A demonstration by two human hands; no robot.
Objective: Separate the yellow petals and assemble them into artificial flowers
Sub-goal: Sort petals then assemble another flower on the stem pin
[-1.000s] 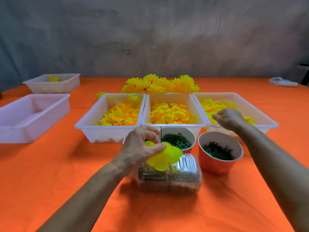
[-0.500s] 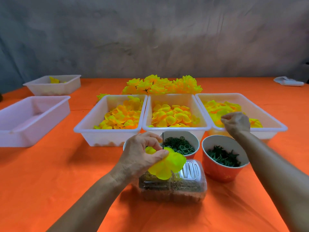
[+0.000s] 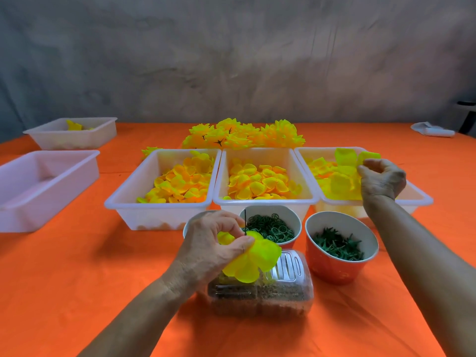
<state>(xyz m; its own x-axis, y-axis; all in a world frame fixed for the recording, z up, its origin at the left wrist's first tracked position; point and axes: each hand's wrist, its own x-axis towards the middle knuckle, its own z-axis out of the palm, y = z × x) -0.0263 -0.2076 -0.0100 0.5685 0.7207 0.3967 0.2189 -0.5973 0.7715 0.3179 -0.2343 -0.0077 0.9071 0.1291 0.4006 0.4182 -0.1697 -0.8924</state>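
My left hand (image 3: 213, 243) was clamped on a half-built flower of bright yellow fabric petals (image 3: 253, 258), thumb and fingers pinching it around the thin dark wire stem (image 3: 245, 222) that poked up through its middle. I held it low and near, just above the clear plastic clamshell box (image 3: 260, 295) on the orange-covered counter (image 3: 77, 279).

The news was on the right. A second ago my right hand (image 3: 381, 180) was down in the right-hand white plastic tray (image 3: 417, 199), knuckles up among the loose petals. Now it had come up and back with a catch: fingers curled and pinching a cluster of pale yellow petals (image 3: 345, 173), lifted clear above the heap and hanging over that same tray. So the pick was made, as I read it, and the next layer was ready to travel.

What it called for next, I judged, was carrying that cluster across to the left, finding its centre hole and threading it down the wire onto the petals already there. It looked like more than one piece stuck together, so separating might have to come first.

Supplies stood close: a white paper cup of small green rings (image 3: 273, 228) just behind the flower, and an orange paper cup of dark green spiky calyx pieces (image 3: 337, 246) to its right. A pile of finished yellow flowers (image 3: 244, 135) lay at the far side.
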